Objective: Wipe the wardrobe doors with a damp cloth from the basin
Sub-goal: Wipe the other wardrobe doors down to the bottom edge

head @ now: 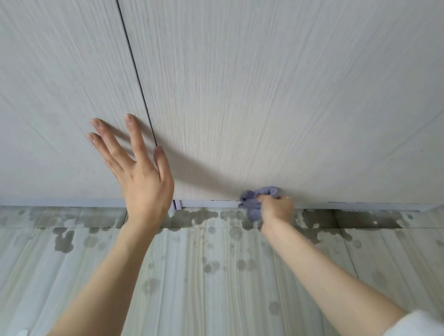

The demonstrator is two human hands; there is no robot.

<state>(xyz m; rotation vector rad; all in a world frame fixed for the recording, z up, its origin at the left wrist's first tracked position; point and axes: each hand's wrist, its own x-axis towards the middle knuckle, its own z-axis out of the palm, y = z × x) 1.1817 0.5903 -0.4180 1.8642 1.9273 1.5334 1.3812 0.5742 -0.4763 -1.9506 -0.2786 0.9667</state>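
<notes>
Wardrobe doors (pixel 262 87) of pale wood grain fill the upper view. A bunched purple cloth (pixel 256 199) is gripped in the curled fingers of the right hand (pixel 276 207) at the right door's bottom edge. The left hand (pixel 141 178), fingers straight and spread, is pressed flat beside the seam. Wet patches are seen on the floor (pixel 223 284).

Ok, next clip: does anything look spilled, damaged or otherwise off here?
Yes: dark wet blotches and drips mark the floor, thickest along the base of the wardrobe doors and below the cloth gripped by the right hand. The doors themselves show no damage. The left hand rests flat.
</notes>
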